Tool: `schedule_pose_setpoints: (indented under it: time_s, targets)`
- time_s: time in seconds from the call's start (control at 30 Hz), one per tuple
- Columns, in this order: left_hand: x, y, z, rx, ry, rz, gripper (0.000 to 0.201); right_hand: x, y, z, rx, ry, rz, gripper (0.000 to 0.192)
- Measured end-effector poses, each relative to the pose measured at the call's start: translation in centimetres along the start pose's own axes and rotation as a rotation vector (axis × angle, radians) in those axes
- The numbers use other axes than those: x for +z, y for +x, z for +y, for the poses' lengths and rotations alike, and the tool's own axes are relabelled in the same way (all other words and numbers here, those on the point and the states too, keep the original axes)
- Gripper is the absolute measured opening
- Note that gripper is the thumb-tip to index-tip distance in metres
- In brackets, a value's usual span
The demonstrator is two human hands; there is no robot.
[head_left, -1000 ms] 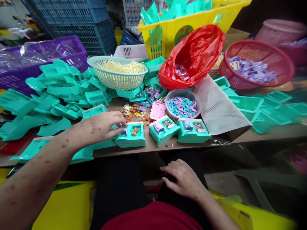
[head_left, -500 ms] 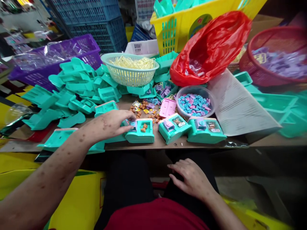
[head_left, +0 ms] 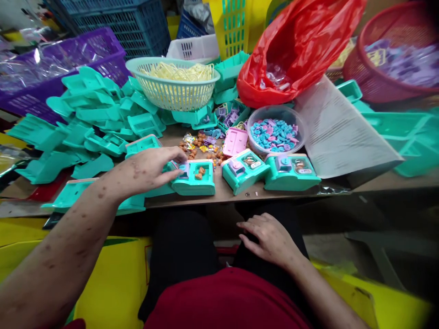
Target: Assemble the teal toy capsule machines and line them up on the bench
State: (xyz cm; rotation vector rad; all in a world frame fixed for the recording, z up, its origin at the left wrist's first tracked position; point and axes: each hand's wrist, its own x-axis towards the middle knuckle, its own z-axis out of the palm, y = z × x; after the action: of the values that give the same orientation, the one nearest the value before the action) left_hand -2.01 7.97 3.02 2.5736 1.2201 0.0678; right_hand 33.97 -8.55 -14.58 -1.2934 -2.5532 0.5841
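Vs the earlier frames: view has tilted down and shifted, baskets sit higher in frame, hands barely moved. Left hand (head_left: 151,169) stays at the left edge of the teal toy unit (head_left: 195,178), fingers loosely extended, tips touching its pink-topped corner, not wrapped around anything. The unit lies flat at the table edge (head_left: 240,194), small brown pieces in its open tray. Right hand (head_left: 269,237) stays resting on the lap, fingers spread and relaxed, holding nothing, well apart from the table items. Just right of the left fingertips: two more assembled teal units (head_left: 244,170) (head_left: 291,171). Beyond the fingertips: loose small candy-like bits (head_left: 199,144), pink part (head_left: 235,141), clear bowl of blue and pink pieces (head_left: 276,135). Left of the hand: pile of teal shells (head_left: 92,119). Further back: green basket of yellow strips (head_left: 173,87), red bag (head_left: 295,50)
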Motion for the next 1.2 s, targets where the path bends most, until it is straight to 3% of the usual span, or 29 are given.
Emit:
schedule_pose_setpoints:
  time_s: [0.13,0.27,0.63,0.9,1.07,1.2]
  targets:
    - [-0.4,-0.1,0.1,0.037,0.03,-0.012,0.032,-0.1,0.0,0.0,0.009,-0.004,0.014,0.03]
    - [-1.0,-0.1,0.8,-0.026,0.067,-0.048,0.032,0.0,-0.1,0.2,0.01,0.002,0.027,0.031]
    - [-0.6,-0.4,1.3,-0.114,0.001,0.027,0.039,-0.4,0.2,0.0,0.029,0.012,0.017,0.029]
    - [-0.1,0.1,1.5,-0.046,-0.023,0.063,0.034,0.5,-0.2,0.5,0.009,-0.018,0.047,0.025]
    - [-1.2,-1.0,1.2,-0.171,-0.079,0.14,0.039,1.2,-0.2,0.8,-0.017,-0.048,0.083,0.024]
    - [-2.0,-1.9,0.5,-0.147,-0.076,0.137,0.036,1.4,-0.2,0.9,-0.019,-0.062,0.099,0.022]
